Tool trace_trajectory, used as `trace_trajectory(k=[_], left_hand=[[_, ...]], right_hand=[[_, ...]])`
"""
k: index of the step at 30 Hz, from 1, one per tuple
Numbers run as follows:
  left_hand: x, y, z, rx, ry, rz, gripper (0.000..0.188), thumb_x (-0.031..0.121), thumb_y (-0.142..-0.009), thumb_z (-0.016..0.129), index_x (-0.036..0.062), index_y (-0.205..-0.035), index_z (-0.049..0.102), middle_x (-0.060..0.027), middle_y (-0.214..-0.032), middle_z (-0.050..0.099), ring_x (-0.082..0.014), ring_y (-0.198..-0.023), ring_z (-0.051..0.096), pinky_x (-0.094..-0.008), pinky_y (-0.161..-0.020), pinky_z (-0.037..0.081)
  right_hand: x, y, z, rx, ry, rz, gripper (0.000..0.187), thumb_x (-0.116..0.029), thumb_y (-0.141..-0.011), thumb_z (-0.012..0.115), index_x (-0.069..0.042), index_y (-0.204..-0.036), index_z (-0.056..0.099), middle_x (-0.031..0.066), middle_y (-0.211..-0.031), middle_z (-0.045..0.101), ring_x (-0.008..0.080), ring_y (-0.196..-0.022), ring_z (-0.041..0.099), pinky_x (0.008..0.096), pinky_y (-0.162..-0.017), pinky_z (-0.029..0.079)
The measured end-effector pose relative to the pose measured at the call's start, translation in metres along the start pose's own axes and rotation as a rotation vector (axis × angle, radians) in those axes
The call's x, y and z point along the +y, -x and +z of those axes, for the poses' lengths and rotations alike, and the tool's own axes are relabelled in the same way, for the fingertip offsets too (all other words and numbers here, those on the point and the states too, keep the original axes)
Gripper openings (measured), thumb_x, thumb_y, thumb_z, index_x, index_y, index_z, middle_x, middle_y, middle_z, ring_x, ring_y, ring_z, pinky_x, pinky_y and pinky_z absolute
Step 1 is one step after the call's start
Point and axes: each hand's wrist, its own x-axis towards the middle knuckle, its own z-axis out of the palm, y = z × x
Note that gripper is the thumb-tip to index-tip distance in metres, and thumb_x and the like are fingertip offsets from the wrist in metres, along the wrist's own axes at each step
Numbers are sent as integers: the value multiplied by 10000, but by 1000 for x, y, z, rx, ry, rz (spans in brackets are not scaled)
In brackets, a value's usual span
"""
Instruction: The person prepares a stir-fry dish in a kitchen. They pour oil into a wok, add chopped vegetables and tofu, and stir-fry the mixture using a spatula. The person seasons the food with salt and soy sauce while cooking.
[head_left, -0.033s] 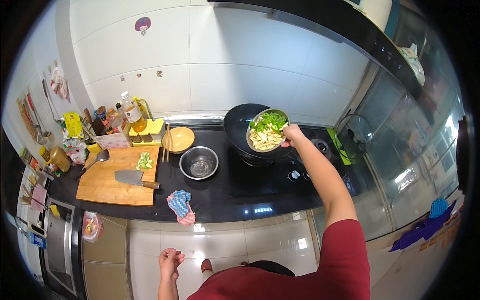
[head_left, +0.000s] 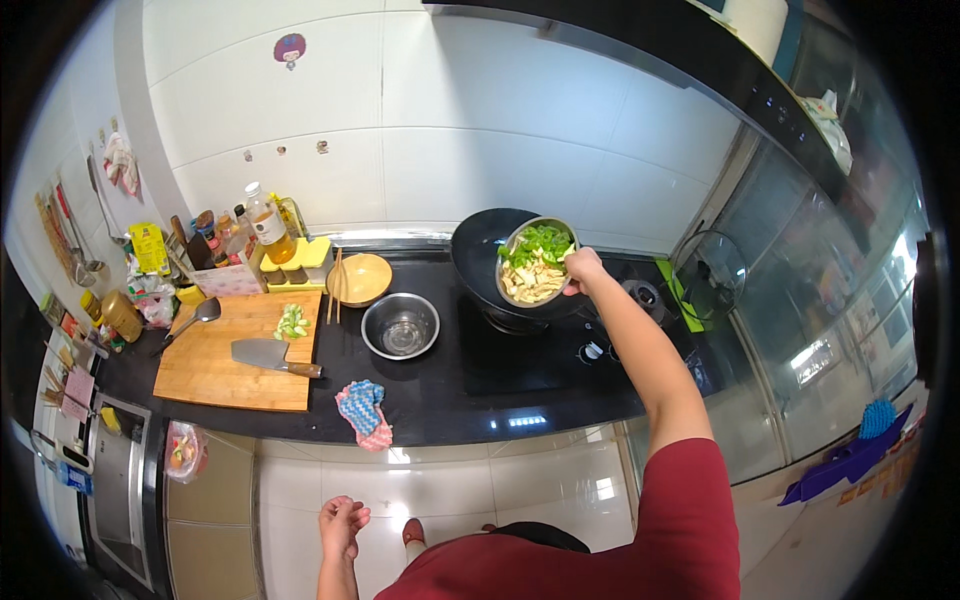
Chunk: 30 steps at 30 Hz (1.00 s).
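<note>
My right hand (head_left: 583, 271) grips the right rim of a metal bowl (head_left: 505, 284). The bowl is held over the right side of a black wok (head_left: 480, 232), which it partly hides. Chopped green vegetable, seemingly pepper (head_left: 546, 240), fills its far part, and pale sliced pieces (head_left: 533, 279) lie in the near part. Below the counter's front edge, my left hand (head_left: 343, 523) hangs away from everything, its fingers loosely bent and apart, with nothing visible in them.
An empty steel bowl (head_left: 400, 341) stands left of the stove, near a yellow bowl (head_left: 366, 279) and chopsticks (head_left: 338, 286). A cleaver (head_left: 262, 353), spatula (head_left: 206, 311) and chopped pieces (head_left: 292, 321) lie on a wooden board (head_left: 230, 391). A cloth (head_left: 362, 405) lies near the edge; a glass lid (head_left: 712, 272) stands right.
</note>
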Motion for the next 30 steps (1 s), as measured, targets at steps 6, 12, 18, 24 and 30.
trace_trajectory(k=[6,12,18,24,30], left_hand=[[8,-5,-7,20,10,36,216,119,-956,580,-9,-1112,504,-171,-967,624,-226,-729,674,-306,-643,591],[18,-13,-29,6,27,53,243,118,-950,587,-8,-1133,488,-168,-977,618,-223,-746,671,-307,-639,585],[37,-18,-37,-71,-68,68,201,165,-948,606,33,-1071,517,-156,-980,625,-211,-758,665,-322,-665,577],[46,-23,-67,-125,-117,54,196,172,-953,607,46,-1077,521,-142,-973,626,-209,-767,665,-316,-666,576],[37,-4,-93,-174,-143,43,198,176,-957,599,47,-1084,520,-142,-973,624,-211,-768,662,-318,-671,576]], right_hand=[[-11,4,33,361,727,-405,475,-125,-921,529,88,-1342,473,294,-1100,663,377,-865,718,388,-672,599],[-12,14,46,594,947,-694,544,-82,-907,500,77,-1414,385,381,-1091,597,348,-743,721,394,-623,602],[-19,2,13,838,1064,-680,556,-92,-923,514,45,-1436,347,372,-1157,565,350,-783,720,403,-618,602],[-49,83,-31,542,-337,69,375,-43,-938,463,52,-1301,469,256,-1093,652,353,-870,711,462,-625,620],[81,106,-71,241,-1208,91,343,48,-920,381,31,-1242,497,209,-1127,594,350,-853,668,452,-615,630]])
